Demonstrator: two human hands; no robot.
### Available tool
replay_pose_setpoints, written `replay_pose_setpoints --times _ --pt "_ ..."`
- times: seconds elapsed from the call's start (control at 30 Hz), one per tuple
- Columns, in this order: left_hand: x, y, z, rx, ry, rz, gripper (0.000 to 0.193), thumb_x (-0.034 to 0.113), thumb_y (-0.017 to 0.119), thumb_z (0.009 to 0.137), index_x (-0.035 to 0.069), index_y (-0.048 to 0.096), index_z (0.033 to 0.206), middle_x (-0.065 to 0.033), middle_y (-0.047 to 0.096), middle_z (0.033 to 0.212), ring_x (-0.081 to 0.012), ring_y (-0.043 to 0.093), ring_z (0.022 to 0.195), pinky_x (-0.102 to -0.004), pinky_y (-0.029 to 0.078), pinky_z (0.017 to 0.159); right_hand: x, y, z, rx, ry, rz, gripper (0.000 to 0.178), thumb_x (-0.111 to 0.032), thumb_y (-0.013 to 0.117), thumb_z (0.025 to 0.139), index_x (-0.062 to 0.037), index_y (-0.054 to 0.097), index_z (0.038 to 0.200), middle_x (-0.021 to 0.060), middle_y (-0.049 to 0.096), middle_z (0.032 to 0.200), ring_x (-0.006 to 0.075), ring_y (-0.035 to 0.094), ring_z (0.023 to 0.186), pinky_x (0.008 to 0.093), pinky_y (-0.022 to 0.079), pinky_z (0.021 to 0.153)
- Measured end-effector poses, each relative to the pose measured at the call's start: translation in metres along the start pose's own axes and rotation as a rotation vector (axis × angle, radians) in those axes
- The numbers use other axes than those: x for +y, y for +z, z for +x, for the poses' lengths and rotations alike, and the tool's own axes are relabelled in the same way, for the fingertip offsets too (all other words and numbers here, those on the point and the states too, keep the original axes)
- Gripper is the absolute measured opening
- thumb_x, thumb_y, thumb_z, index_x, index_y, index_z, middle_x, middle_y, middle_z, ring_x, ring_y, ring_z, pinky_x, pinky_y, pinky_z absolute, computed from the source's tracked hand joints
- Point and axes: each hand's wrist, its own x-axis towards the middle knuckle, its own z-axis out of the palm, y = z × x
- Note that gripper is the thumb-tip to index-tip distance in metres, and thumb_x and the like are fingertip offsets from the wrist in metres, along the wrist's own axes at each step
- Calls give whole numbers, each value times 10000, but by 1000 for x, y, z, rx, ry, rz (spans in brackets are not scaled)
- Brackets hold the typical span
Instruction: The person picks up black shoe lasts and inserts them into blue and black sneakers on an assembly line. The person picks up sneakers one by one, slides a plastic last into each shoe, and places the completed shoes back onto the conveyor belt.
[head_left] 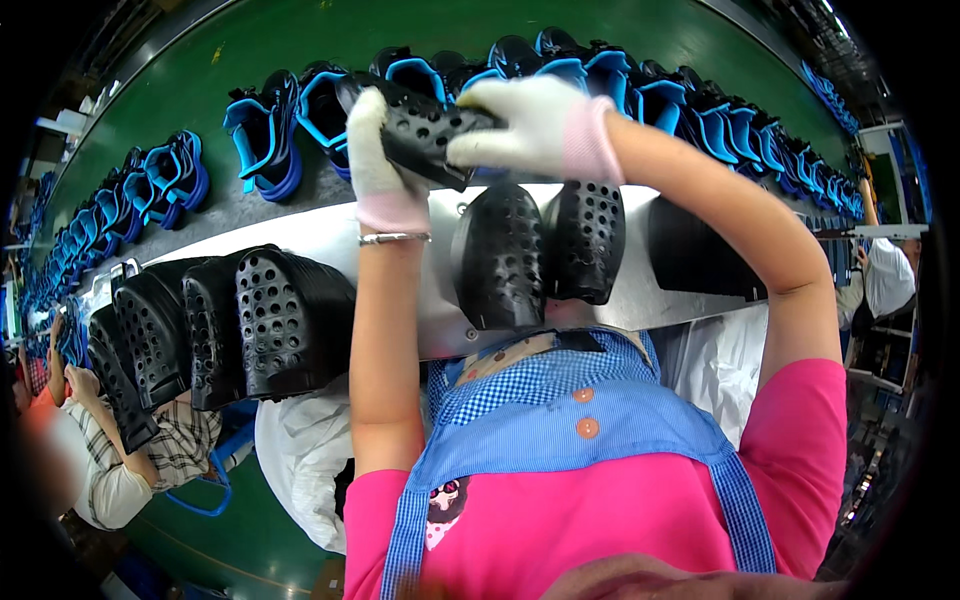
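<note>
A black plastic shoe tree (425, 138) dotted with round holes is held up between my two white-gloved hands. My left hand (378, 160) is closed on its left end, the thumb side pointing up. From the right, my right hand (525, 128) grips the other end, with its fingers bent around the edge. Just below my right hand, two more black perforated shoe trees (500, 255) stand side by side on a pale metal shelf (410, 335). Behind the held piece, black-and-blue shoes (410, 72) are partly covered by my hands.
Several stacks of black shoe trees (270, 320) sit left of my left forearm. Another dark stack (700, 250) lies beneath my right arm. Long rows of black-and-blue shoes (265, 140) line the dark conveyor beyond the shelf. A co-worker in a plaid garment (175, 440) works at the far left.
</note>
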Motion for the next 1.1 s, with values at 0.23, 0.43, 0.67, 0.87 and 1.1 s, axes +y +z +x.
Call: replay_pose_setpoints --times 0.23,0.43,0.67,0.87,1.1 --pt "-22 -52 22 114 16 -7 355 375 654 851 97 552 1047 -53 601 941 -203 616 859 -350 537 778 -8 18 28 -126 126 109 572 -486 571 797 67 636 929 207 658 788 293 663 755 349 528 717" --pt "-28 -64 32 228 -99 448 520 447 544 931 -27 548 1146 -107 623 1050 -233 626 911 -364 532 790 12 12 49 -57 102 -126 469 -417 554 804 39 638 879 232 657 828 350 654 832 381 513 773" --pt "-49 -86 35 -60 335 1499 324 227 649 813 55 626 1087 -130 597 1133 -313 607 970 -378 491 842 24 -5 110 -217 173 -412 462 -404 540 784 14 686 915 210 667 836 332 656 797 382 520 754" --pt "-44 -68 69 -127 -87 1897 384 348 571 830 105 633 1121 -135 605 1189 -330 593 1056 -405 492 873 19 51 163 -153 200 -540 362 -309 539 818 -12 702 946 226 669 937 376 654 890 420 530 800" --pt "-41 -56 102 -266 -543 2073 435 367 573 801 113 647 1146 -175 623 1176 -317 605 1074 -374 492 909 29 73 196 -301 323 -392 347 -279 607 810 -11 692 1013 227 664 1000 365 654 925 422 530 814"
